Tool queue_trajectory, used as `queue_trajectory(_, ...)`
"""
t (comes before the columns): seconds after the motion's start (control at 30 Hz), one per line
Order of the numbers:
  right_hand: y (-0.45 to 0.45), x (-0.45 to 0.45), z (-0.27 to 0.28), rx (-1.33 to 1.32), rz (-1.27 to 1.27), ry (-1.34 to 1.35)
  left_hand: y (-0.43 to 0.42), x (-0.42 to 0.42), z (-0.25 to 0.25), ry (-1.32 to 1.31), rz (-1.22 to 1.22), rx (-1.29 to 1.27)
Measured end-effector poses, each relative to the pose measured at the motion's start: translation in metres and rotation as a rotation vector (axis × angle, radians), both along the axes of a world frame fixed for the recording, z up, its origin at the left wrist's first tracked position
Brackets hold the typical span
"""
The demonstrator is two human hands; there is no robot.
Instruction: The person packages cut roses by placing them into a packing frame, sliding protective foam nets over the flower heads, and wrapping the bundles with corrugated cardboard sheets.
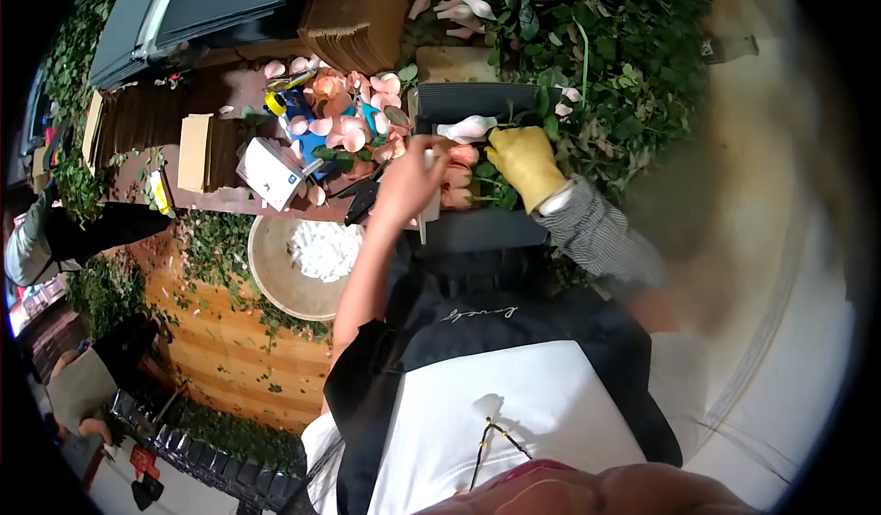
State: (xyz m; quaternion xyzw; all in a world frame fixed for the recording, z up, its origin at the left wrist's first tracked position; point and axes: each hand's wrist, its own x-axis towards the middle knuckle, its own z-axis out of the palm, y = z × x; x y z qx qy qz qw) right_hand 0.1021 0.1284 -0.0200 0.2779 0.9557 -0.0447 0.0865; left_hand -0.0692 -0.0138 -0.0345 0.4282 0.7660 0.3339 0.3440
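Observation:
Peach-pink roses (457, 177) lie on a dark grey wrapping sheet (486, 230) in front of me. Above them is a rose bud in a white sleeve (468, 129), its head pointing left. My bare left hand (413, 177) is at the left edge of the roses, fingers bent together by the blooms; what they pinch is hidden. A pale upright strip (431, 205) stands beside that hand. My right hand (525, 162), in a yellow glove, curls over the stem side, its fingertips near the sleeved bud's base. Green leaves (496, 189) show between my hands.
Loose petals (344, 134) and a white box (269, 175) lie to the left. Below stands a round tub (266, 272) of white pieces (326, 251). Cardboard stacks (353, 19) are behind; leafy stems (615, 74) heap up at right. Other people (32, 240) are at far left.

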Motion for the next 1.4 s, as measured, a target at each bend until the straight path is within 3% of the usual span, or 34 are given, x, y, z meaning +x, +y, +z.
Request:
queue_trajectory(0.07,-0.001,-0.01,-0.009,0.063,0.006,-0.193,0.021,0.021,-0.003,0.234,0.032,-0.084)
queue_trajectory(0.2,0.001,-0.003,-0.022,0.13,-0.018,-0.106,0.031,0.021,-0.008,0.374,0.033,0.002)
queue_trajectory(0.27,0.005,0.007,-0.033,0.11,-0.046,0.043,0.029,0.017,-0.005,0.197,-0.024,0.248)
queue_trajectory(0.33,0.014,0.008,-0.043,0.089,-0.066,0.202,0.022,0.013,-0.019,0.233,0.007,0.211)
queue_trajectory(0.4,0.016,0.009,-0.044,0.063,-0.102,0.219,0.004,-0.005,-0.025,-0.227,0.406,0.383)
queue_trajectory(0.47,0.017,0.014,-0.042,0.05,-0.129,0.226,-0.025,-0.05,-0.005,-0.376,0.509,0.231)
queue_trajectory(0.5,0.018,0.014,-0.04,0.019,-0.105,0.264,-0.027,-0.051,-0.009,-0.373,0.513,0.229)
queue_trajectory(0.53,0.019,0.013,-0.038,-0.011,-0.078,0.304,-0.03,-0.05,-0.016,-0.228,0.368,0.393)
queue_trajectory(0.6,0.018,0.011,-0.032,-0.044,-0.064,0.221,-0.025,-0.038,-0.012,-0.253,0.189,0.432)
queue_trajectory(0.67,0.016,0.011,-0.025,-0.063,-0.059,0.136,-0.01,-0.027,-0.003,-0.419,0.06,0.001)
queue_trajectory(0.73,0.01,0.009,-0.021,-0.039,-0.017,0.145,0.016,-0.001,0.007,-0.208,0.036,0.13)
queue_trajectory(0.77,0.01,0.01,-0.02,-0.054,-0.004,0.178,0.027,0.01,-0.011,0.116,0.055,0.131)
queue_trajectory(0.8,0.008,0.011,-0.017,-0.053,0.006,0.176,0.036,0.016,0.009,0.219,0.088,0.007)
queue_trajectory(0.87,0.007,0.012,-0.015,-0.08,-0.132,0.252,0.038,0.021,0.008,0.171,0.09,0.223)
queue_trajectory(0.93,0.017,0.021,-0.026,-0.193,-0.279,0.365,0.031,0.018,0.007,0.169,0.084,0.249)
queue_trajectory(1.0,0.023,0.011,-0.008,-0.245,-0.317,0.102,0.022,0.013,0.01,0.176,0.077,0.282)
queue_trajectory(1.07,0.028,0.017,-0.021,-0.244,-0.287,0.12,-0.004,0.003,0.016,0.178,0.234,0.218)
queue_trajectory(1.13,0.033,0.022,-0.027,-0.253,-0.261,0.14,-0.056,-0.026,0.024,-0.009,0.388,0.056)
queue_trajectory(1.17,0.034,0.025,-0.026,-0.274,-0.212,0.138,-0.088,-0.041,0.023,0.094,0.295,-0.133)
queue_trajectory(1.2,0.035,0.027,-0.021,-0.291,-0.164,0.137,-0.119,-0.056,0.016,0.196,0.199,-0.317)
queue_trajectory(1.27,0.028,0.025,0.005,-0.353,-0.184,0.099,-0.18,-0.079,-0.033,0.076,0.189,-0.61)
queue_trajectory(1.33,0.023,0.033,0.005,-0.277,0.039,0.352,-0.276,-0.107,-0.114,0.203,0.342,-0.488)
queue_trajectory(1.4,0.005,0.031,0.034,-0.295,0.062,0.359,-0.342,-0.131,-0.164,0.118,0.568,-0.306)
